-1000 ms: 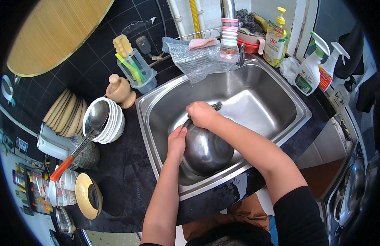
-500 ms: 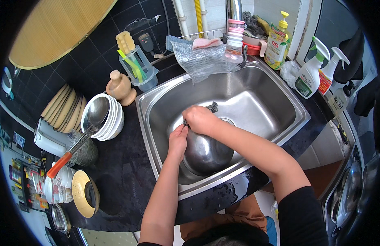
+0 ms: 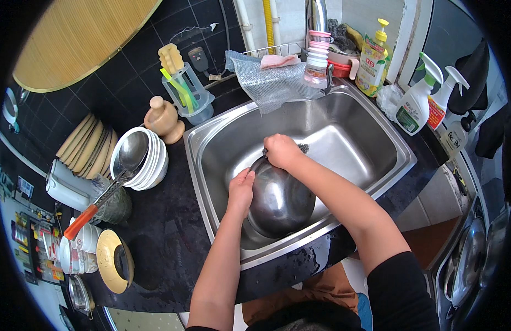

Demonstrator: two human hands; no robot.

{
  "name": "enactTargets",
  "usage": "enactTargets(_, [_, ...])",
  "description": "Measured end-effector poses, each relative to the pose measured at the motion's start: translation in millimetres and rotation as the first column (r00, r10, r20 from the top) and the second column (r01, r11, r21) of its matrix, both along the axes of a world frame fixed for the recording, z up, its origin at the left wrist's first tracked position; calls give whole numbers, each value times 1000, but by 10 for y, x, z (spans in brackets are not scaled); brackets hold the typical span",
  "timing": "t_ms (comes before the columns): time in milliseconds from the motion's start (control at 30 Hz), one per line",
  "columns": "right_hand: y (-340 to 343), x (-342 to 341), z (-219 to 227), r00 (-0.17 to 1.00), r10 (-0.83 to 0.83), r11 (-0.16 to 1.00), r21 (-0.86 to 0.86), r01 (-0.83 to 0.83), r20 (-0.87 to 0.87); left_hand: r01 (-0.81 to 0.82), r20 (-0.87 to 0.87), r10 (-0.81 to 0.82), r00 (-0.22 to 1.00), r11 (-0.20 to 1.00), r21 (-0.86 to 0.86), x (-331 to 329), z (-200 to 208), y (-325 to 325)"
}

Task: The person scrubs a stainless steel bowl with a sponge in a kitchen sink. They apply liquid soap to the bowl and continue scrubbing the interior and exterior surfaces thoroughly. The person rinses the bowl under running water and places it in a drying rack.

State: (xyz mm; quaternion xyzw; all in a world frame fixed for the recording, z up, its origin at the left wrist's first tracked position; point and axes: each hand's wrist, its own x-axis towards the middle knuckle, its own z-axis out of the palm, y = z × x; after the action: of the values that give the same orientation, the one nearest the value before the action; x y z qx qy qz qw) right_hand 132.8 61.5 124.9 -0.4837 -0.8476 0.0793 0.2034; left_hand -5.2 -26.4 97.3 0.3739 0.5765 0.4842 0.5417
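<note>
A dark counter (image 3: 170,248) surrounds the steel sink (image 3: 343,146) at frame centre. Just below mid-frame, a rounded metal bowl (image 3: 283,201) sits in the sink. The left hand (image 3: 241,189) clamps the bowl's rim; near it, the right hand (image 3: 281,150) is clenched around a grey scrubber (image 3: 304,148) at the bowl's upper edge.

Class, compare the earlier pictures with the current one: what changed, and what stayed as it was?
The right hand, clutching the grey scrubber, has shifted right and slightly away from the person since the previous picture, farther from the left hand. Nothing was visibly grasped or released. The left hand still holds the round metal vessel in the sink.
</note>
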Motion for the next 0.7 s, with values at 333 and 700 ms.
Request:
enactTargets(333, [-61,-8,59,999,0,1000,-26,-1,-45,-28,-115,30,993,999,21,15,20,-7])
enactTargets(700, [-19,1,-3,997,-34,999,-42,31,-75,12,-70,-11,997,1000,6,1,39,-17])
